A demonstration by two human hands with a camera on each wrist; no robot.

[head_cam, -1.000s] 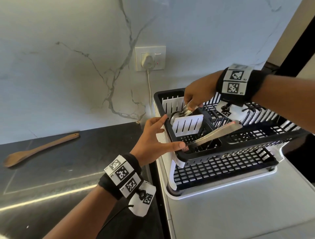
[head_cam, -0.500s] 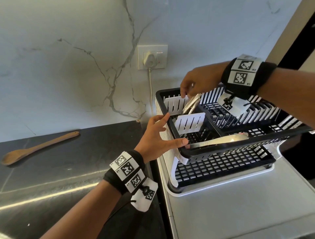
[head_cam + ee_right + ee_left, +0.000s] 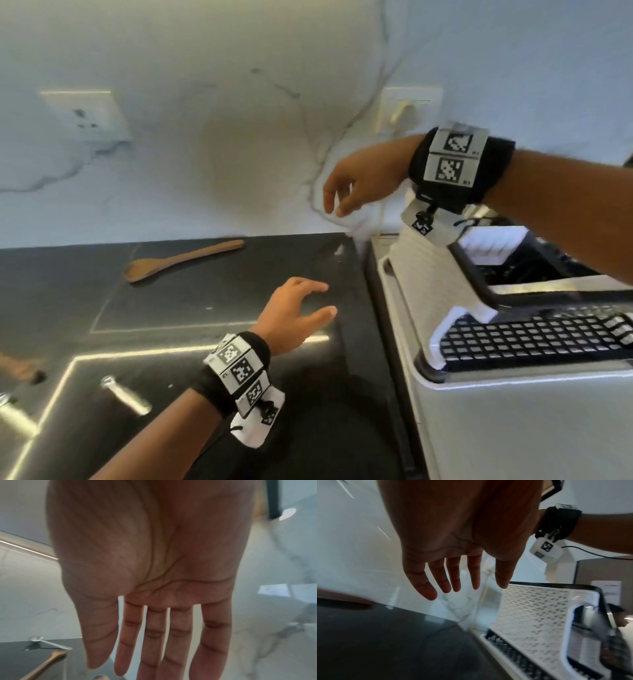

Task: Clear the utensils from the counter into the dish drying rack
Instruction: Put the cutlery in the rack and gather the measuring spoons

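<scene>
A wooden spoon [image 3: 181,259] lies on the dark counter [image 3: 205,342] near the wall, also seen in the right wrist view as the wooden spoon [image 3: 46,665]. A metal utensil handle [image 3: 126,394] lies at the counter's front left, with another [image 3: 15,413] at the left edge. The black and white dish drying rack [image 3: 513,301] stands on the right. My left hand [image 3: 298,315] hovers empty over the counter, fingers spread [image 3: 448,580]. My right hand [image 3: 356,185] hangs empty in the air left of the rack, its fingers straight [image 3: 154,635].
A marble wall with two sockets [image 3: 409,109] [image 3: 85,114] backs the counter. The rack sits on a white drain tray [image 3: 479,394] on a pale surface. A brown object [image 3: 19,365] lies at the far left edge. A metal utensil [image 3: 49,643] lies beyond the spoon.
My right hand let go of the utensils in the rack and moved left, empty. My left hand left the rack's rim and drew back over the counter. The view swung left.
</scene>
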